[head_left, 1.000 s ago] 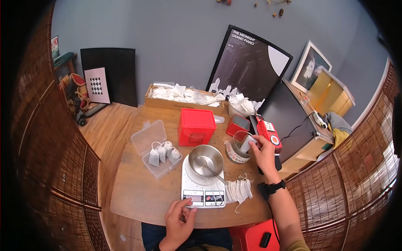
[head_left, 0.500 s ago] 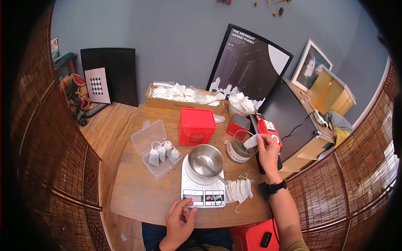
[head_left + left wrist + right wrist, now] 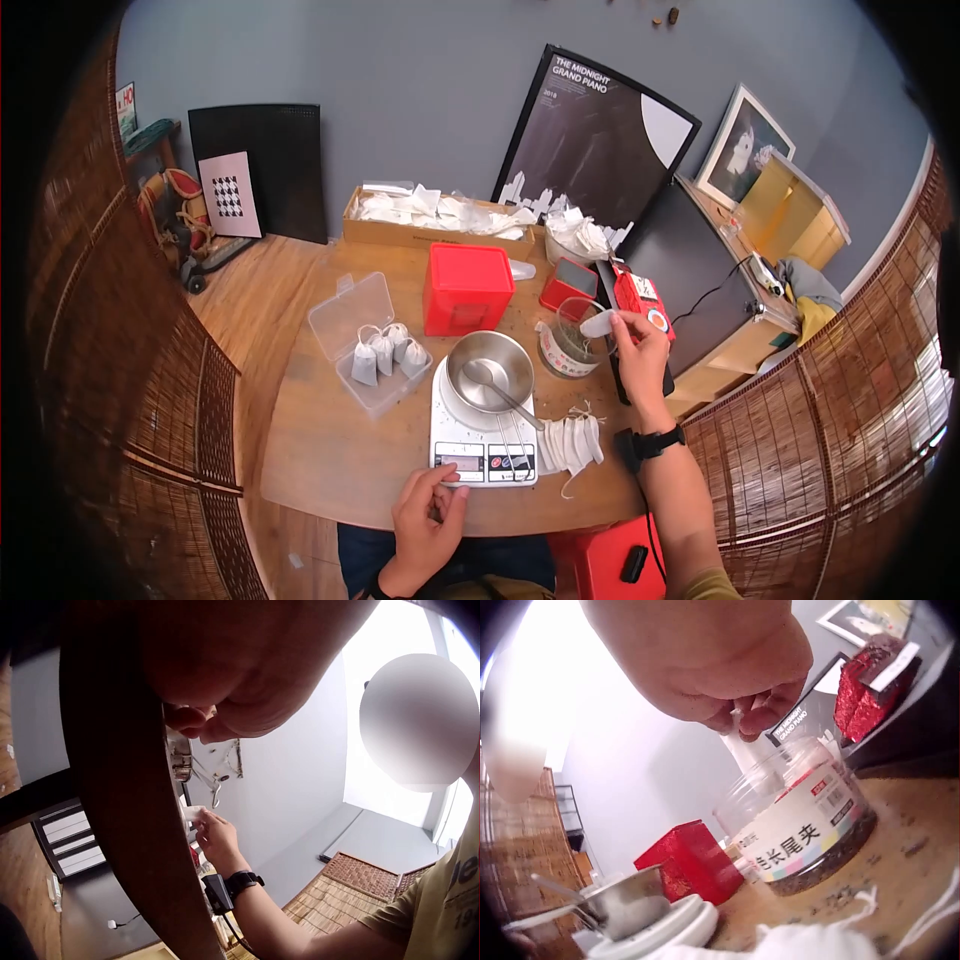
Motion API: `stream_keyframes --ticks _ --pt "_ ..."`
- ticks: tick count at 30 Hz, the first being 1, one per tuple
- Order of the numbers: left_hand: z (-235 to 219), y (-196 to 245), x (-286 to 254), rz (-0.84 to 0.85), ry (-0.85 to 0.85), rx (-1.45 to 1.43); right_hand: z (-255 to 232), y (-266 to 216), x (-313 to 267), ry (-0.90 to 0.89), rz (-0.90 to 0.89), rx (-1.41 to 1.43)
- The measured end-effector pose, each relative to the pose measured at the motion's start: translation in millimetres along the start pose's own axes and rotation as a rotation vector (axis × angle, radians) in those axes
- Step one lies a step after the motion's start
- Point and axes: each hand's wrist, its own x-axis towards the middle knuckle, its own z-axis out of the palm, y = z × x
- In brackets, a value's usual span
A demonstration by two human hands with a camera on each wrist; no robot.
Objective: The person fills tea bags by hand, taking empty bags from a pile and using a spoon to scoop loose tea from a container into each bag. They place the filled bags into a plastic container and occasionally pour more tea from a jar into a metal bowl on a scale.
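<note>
My right hand (image 3: 642, 352) pinches a small translucent white scoop (image 3: 597, 324) at the mouth of a clear round jar (image 3: 810, 825). Dark dried leaves lie in the bottom of the jar, which has a printed label. At the front edge of the white kitchen scale (image 3: 448, 425), my left hand (image 3: 428, 520) rests with loosely bent fingers, holding nothing. On the scale stands a steel pan (image 3: 512, 368) with a spoon (image 3: 484, 377) in it. Several white drawstring bags (image 3: 572, 445) lie in a row to the scale's right.
An open plastic box (image 3: 375, 400) with several filled bags (image 3: 365, 362) stands at the left. Behind are a tall red canister (image 3: 468, 290), a carton of white pouches (image 3: 440, 238) and a small red tin (image 3: 568, 284). Dark crumbs (image 3: 840, 898) lie scattered near the jar.
My right hand has drawn slightly right and up, and the scoop has gone from steep inside the jar to nearly level at its rim. My left hand stays by the scale.
</note>
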Motion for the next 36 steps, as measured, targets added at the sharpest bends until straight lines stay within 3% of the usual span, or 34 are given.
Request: stream_keyframes --ticks 2,5,11,14,17,19,20,22,25,29,34,36 --pt "0 1 0 -0.005 -0.013 0.006 -6 3 -3 -0.068 0.264 0.206" --pt "0 0 0 -0.002 -0.011 0.019 -19 5 -7 -0.059 0.314 0.428" --pt "0 4 -1 -0.009 -0.046 0.042 -60 9 -32 -0.113 0.384 0.508" --pt "-1 5 -1 -0.037 -0.054 0.036 -84 12 -69 -0.053 0.360 0.484" --pt "-1 3 -2 -0.035 -0.049 0.034 -99 17 -120 -0.027 0.322 0.429" --pt "1 3 -1 -0.023 -0.057 0.037 -99 8 -149 -0.305 0.277 0.114" --pt "1 4 -1 -0.012 -0.073 0.060 -97 2 -150 -0.307 0.283 0.113" --pt "0 4 0 -0.004 -0.088 0.088 -96 -13 -151 -0.593 -0.163 -0.220" --pt "0 5 0 0.031 -0.074 0.116 -100 -18 -146 -0.592 -0.047 -0.103" --pt "0 3 1 0.011 -0.028 0.081 -98 -47 -119 -0.491 -0.088 -0.105" --pt "-3 5 0 -0.007 -0.028 -0.010 -66 -122 -69 -0.494 -0.304 -0.086" --pt "-6 5 1 -0.012 -0.019 -0.027 -45 -152 -52 -0.687 -0.433 -0.019"
